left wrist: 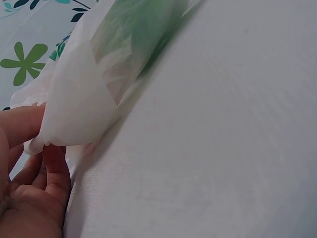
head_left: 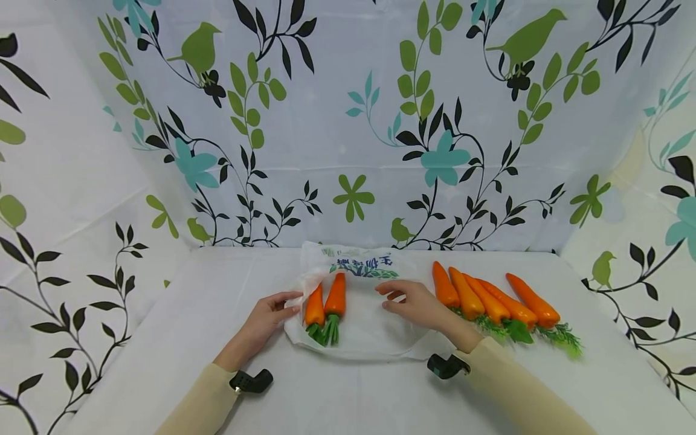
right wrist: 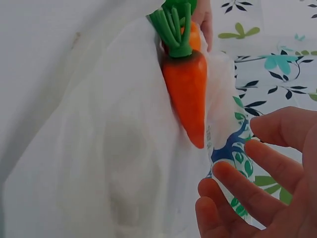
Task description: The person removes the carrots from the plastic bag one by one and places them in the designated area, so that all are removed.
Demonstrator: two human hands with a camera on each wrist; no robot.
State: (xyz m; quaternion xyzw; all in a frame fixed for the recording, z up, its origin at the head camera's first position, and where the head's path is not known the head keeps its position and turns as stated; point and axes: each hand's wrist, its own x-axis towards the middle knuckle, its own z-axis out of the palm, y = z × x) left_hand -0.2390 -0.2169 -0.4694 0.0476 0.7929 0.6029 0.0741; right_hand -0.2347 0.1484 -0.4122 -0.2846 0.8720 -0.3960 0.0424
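Observation:
A white plastic bag (head_left: 375, 326) with blue print and green leaves lies on the table. Two orange toy carrots, one of them this carrot (head_left: 336, 294), rest on it at its left side, green stems toward me. My left hand (head_left: 262, 320) pinches the bag's left edge between thumb and fingers; the left wrist view shows the gathered plastic (left wrist: 74, 109) in the grip. Above the bag's right part hovers my right hand (head_left: 417, 305), fingers spread and holding nothing. In the right wrist view its fingers (right wrist: 247, 193) are apart from the nearer carrot (right wrist: 185, 89).
Right of the bag, several more orange carrots (head_left: 484, 299) lie side by side with leafy green tops (head_left: 516, 331) toward me, close to my right forearm. A patterned cloth (head_left: 348, 121) hangs behind the white table (head_left: 348, 399). Each wrist wears a black camera (head_left: 252, 380).

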